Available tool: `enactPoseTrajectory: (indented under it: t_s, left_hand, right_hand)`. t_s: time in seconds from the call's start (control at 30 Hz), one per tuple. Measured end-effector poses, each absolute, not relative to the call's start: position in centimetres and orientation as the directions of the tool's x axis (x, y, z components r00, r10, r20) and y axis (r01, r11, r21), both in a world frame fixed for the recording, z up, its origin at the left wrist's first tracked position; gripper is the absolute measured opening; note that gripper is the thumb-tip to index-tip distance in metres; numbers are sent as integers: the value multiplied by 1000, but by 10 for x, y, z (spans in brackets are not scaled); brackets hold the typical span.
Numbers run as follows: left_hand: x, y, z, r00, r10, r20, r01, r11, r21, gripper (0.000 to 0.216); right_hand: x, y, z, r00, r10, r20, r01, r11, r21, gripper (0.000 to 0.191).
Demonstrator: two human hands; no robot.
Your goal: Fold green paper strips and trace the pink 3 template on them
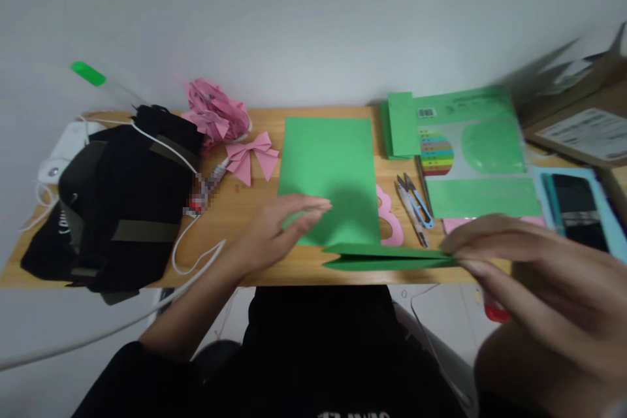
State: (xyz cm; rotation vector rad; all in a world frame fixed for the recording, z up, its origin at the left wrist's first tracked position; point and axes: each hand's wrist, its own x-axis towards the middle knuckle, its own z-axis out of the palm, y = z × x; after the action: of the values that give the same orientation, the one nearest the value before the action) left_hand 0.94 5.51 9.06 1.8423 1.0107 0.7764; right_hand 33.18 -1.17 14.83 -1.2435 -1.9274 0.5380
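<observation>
A folded piece of green paper (392,257), its layers parted at the left end, is pinched between the thumb and fingers of my right hand (533,281) near the desk's front edge. My left hand (277,232) hovers over the lower left of a flat green sheet (328,163), fingers stretched out and thumb a little apart, with nothing visible in it. From under that sheet's right edge a pink scalloped paper cutout (392,225) sticks out. Blue-handled thread snips (418,202) and a craft knife (410,209) lie to its right.
A black bag (132,202) with a white cable fills the left end. Near it are a pink paper bow (252,157), crumpled pink paper (215,111) and a glue tube (213,179). Right: folded green paper (402,124), a paper pack (480,196), a phone (580,209), a cardboard box (582,104).
</observation>
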Motion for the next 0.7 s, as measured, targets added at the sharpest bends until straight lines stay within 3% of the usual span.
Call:
enactPoseTrajectory:
  t_s: [0.07, 0.13, 0.23, 0.3, 0.4, 0.5, 0.6, 0.7]
  left_hand:
    - [27, 49, 90, 692, 712, -122, 163, 11, 987, 41]
    - [46, 42, 83, 819, 507, -268, 161, 246, 956, 45]
    - [67, 31, 65, 862, 374, -342, 57, 598, 799, 37]
    - [73, 28, 54, 861, 386, -331, -80, 746, 661, 42]
    - [74, 29, 47, 787, 500, -363, -249, 794, 555, 46]
    - [72, 32, 47, 693, 603, -396, -340, 757, 558, 41]
    - [71, 32, 44, 621, 657, -429, -398, 735, 550, 35]
    - [71, 31, 39, 574, 669, -472, -426, 736, 526, 33]
  right_hand:
    - [301, 12, 146, -385, 844, 374, 479, 529, -700, 19]
    - [285, 29, 140, -319, 884, 341, 501, 463, -732, 10]
    - [282, 45, 125, -113, 956, 273, 476, 293, -829, 3]
    - [284, 52, 113, 52, 975, 217, 371, 183, -911, 15]
    - [285, 59, 94, 190, 973, 133, 254, 82, -964, 30]
    - [285, 59, 77, 212, 975, 64, 346, -13, -938, 36]
    - [288, 53, 67, 205, 979, 17, 581, -107, -807, 31]
    - [293, 46, 63, 216, 973, -81, 792, -223, -568, 22]
